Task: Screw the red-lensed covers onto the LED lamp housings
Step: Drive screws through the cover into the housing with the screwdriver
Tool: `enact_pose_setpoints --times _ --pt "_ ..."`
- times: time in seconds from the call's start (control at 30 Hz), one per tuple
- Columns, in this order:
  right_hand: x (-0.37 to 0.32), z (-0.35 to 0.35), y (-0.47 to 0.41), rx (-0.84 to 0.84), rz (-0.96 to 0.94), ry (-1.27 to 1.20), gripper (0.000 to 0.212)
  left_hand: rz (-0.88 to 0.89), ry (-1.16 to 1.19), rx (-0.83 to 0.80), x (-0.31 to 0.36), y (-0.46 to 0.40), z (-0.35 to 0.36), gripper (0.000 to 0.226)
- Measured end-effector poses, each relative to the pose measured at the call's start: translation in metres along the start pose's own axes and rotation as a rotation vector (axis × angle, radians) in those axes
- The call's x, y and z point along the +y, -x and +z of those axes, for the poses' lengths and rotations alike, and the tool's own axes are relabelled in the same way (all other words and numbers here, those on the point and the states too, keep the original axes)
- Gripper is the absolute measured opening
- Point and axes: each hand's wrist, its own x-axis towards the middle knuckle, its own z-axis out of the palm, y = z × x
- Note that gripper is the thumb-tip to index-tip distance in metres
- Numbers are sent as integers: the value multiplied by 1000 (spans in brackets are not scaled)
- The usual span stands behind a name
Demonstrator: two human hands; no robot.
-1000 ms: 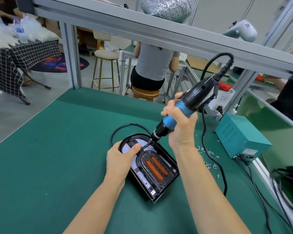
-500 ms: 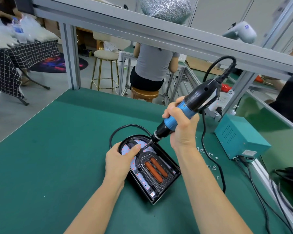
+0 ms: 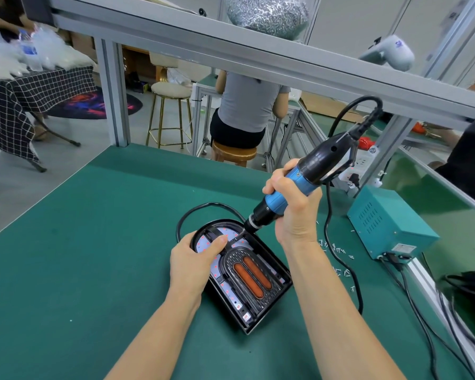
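Green mat: a green-covered bench (image 3: pixel 66 256) carried all the work, with the lamp near its middle.
Left hand: the left hand (image 3: pixel 194 260) lay on the rounded end of the lamp housing (image 3: pixel 281 272), fingers bent over the rim and thumb stretched flat onto the cover, steadying rather than pinching it.
Cover: the red-lensed cover (image 3: pixel 251 277) sat inside the black housing, its 2 orange-red lens strips side by side.
Right hand: the right hand (image 3: pixel 294 209) was wrapped tightly round the blue grip of the electric screwdriver (image 3: pixel 299 185), which leaned up to the right with its bit down at the cover's rounded end, just beside the left thumb.
Screws: loose screws (image 3: pixel 337 256) lay scattered right of the lamp.
Power box: a teal power box (image 3: pixel 390 223) stood at the bench's right edge.
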Motion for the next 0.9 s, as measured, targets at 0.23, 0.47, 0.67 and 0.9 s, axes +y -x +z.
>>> enact_pose_setpoints --times 0.23,0.47,0.67,0.9 --pt "1 0 1 25 -20 -2 33 7 -4 7 0 1 0 25" --pt "-3 -2 5 213 -84 -8 28 24 -43 18 -1 1 -1 24" --pt "-35 -33 19 430 -187 -140 31 74 -128 95 -6 -1 -1 35" --pt "-73 -84 72 643 -242 -124 28 116 -169 144 -4 -5 -4 42"
